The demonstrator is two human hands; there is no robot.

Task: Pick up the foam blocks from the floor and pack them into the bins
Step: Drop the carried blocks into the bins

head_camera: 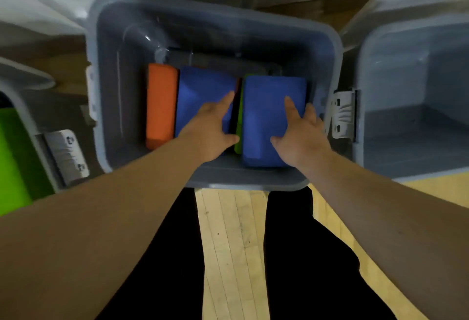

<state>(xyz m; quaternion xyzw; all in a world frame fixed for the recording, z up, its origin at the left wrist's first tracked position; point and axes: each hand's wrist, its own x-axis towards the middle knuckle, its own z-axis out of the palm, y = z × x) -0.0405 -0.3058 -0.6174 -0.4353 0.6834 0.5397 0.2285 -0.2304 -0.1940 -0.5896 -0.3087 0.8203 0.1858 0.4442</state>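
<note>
A grey plastic bin (228, 182) stands on a pale wooden floor (228, 243) straight in front of the person, whose black trousers (165, 269) show on either side of the floorboards below it. Four foam blocks sit side by side in the bottom of the bin. From left to right they are an orange block (161, 103), a blue block (203, 91), a thin strip of a green block (239, 126) mostly hidden in the gap, and a second blue block (266, 106). Both bare arms reach down into the bin. The left hand (213, 131) lies on the right part of the first blue block, its fingers stretched forward and its thumb pointing toward the gap, gripping nothing. The right hand (302, 134) rests on the right side of the second blue block with its fingers spread and straight, likewise gripping nothing. A white latch (342, 114) hangs at the bin's right end. To the left stands another grey bin (30, 116) holding a large bright green block (12, 162), and to the right a third grey bin (406, 116) stands just beside the middle one. The picture is somewhat blurred at the edges.
</note>
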